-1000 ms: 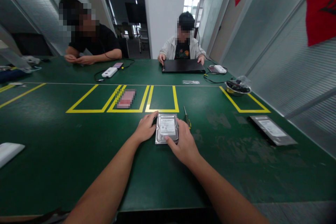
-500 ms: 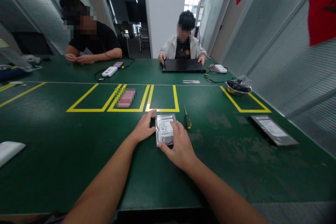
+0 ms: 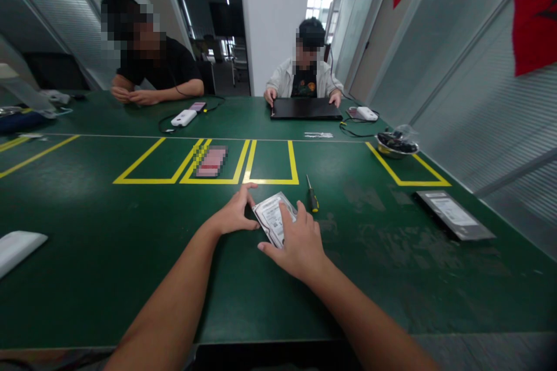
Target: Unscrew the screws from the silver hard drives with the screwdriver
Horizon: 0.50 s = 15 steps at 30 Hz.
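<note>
A silver hard drive (image 3: 270,217) with a white label lies askew on the green table between my hands. My right hand (image 3: 300,240) covers its right side, fingers over the top and the thumb by the lower edge. At the drive's left corner, my left hand (image 3: 235,211) is curved with thumb and forefinger apart; whether it touches the corner is hard to tell. A screwdriver (image 3: 312,200) with a black and yellow handle rests just right of the drive, its tip pointing away from me.
Yellow tape outlines (image 3: 272,181) mark the table, one with a pinkish phone-like item (image 3: 211,162). To the right are a labelled flat metal unit (image 3: 452,211) and a metal bowl (image 3: 395,151) of dark parts. Across sit two people, one holding a black panel (image 3: 307,108).
The hard drive has turned counterclockwise, its upper left corner swinging toward my left hand. My left hand has shifted slightly left, its thumb and forefinger around that corner.
</note>
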Each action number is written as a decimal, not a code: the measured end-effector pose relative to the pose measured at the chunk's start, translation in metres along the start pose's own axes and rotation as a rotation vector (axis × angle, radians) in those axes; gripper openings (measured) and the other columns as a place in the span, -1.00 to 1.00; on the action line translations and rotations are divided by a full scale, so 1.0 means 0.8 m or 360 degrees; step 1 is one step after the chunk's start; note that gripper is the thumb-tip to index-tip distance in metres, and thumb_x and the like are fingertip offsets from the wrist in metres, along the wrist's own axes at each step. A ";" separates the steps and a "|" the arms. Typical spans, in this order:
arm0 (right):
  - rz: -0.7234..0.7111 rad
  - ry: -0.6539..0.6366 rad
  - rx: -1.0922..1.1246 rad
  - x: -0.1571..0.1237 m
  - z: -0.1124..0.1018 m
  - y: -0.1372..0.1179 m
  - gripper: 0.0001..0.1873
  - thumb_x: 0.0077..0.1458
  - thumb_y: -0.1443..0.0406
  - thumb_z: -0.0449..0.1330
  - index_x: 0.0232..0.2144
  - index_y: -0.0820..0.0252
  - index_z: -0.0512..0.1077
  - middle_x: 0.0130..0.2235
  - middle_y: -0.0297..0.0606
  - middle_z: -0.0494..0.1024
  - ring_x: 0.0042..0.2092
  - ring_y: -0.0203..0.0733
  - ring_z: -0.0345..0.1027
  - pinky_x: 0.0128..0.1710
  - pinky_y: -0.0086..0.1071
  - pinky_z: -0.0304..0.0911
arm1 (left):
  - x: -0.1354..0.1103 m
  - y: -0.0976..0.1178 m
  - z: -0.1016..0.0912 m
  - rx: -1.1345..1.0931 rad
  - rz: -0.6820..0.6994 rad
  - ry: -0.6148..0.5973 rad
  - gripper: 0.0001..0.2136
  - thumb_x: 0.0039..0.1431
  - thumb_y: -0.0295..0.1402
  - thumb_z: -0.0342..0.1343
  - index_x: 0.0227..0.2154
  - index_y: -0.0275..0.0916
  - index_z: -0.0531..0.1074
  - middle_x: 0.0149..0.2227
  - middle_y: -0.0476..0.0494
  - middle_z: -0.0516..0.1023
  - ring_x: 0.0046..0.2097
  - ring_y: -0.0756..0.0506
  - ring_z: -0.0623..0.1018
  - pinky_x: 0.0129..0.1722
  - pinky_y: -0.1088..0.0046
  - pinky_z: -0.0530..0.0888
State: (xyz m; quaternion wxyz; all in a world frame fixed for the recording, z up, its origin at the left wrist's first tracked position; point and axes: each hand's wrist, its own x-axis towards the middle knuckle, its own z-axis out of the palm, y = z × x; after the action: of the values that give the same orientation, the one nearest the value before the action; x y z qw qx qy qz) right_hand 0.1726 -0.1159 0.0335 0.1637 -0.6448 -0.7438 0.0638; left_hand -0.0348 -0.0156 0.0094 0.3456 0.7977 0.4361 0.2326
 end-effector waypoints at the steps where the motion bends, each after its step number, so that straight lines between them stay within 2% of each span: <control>1: 0.0003 -0.0022 -0.0027 0.000 -0.001 0.000 0.08 -0.17 -0.18 0.26 0.29 0.14 0.06 0.27 0.28 0.07 0.16 0.45 0.12 0.00 0.16 0.13 | 0.000 0.001 -0.001 -0.0005 -0.0001 -0.0016 -0.05 -0.18 -0.31 0.34 0.25 -0.21 -0.09 -0.22 -0.06 0.37 -0.13 -0.18 0.44 -0.05 0.23 0.38; 7: 0.0039 -0.0153 -0.0149 0.003 -0.007 0.000 0.07 -0.25 -0.12 0.34 0.26 0.13 0.13 0.17 0.22 0.23 0.08 0.35 0.21 -0.04 0.06 0.16 | -0.002 0.003 -0.002 -0.0058 -0.0004 -0.0025 -0.02 -0.19 -0.30 0.35 0.27 -0.22 -0.10 -0.26 -0.03 0.38 -0.18 -0.15 0.45 -0.08 0.25 0.38; 11: 0.0031 -0.0167 -0.0174 0.008 -0.009 -0.001 -0.02 -0.22 -0.05 0.33 0.23 0.13 0.17 0.05 0.15 0.34 0.01 0.28 0.24 -0.09 0.02 0.17 | -0.003 0.005 -0.003 -0.0057 0.0014 -0.0037 -0.01 -0.18 -0.30 0.35 0.28 -0.21 -0.12 -0.28 -0.02 0.37 -0.19 -0.15 0.46 -0.08 0.25 0.39; 15: 0.0066 -0.0156 -0.0126 0.011 -0.010 0.000 -0.05 -0.24 0.01 0.34 0.20 0.13 0.18 0.00 0.11 0.37 -0.01 0.25 0.24 -0.10 0.01 0.16 | -0.003 0.005 -0.002 -0.0112 0.0033 -0.0060 -0.12 -0.09 -0.42 0.23 0.27 -0.19 -0.12 -0.29 -0.01 0.39 -0.21 -0.12 0.46 -0.08 0.27 0.39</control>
State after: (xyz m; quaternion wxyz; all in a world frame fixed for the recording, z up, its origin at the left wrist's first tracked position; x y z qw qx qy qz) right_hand 0.1740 -0.1083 0.0427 0.0999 -0.6623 -0.7394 0.0692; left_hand -0.0349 -0.0185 0.0133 0.3791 0.7938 0.4128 0.2363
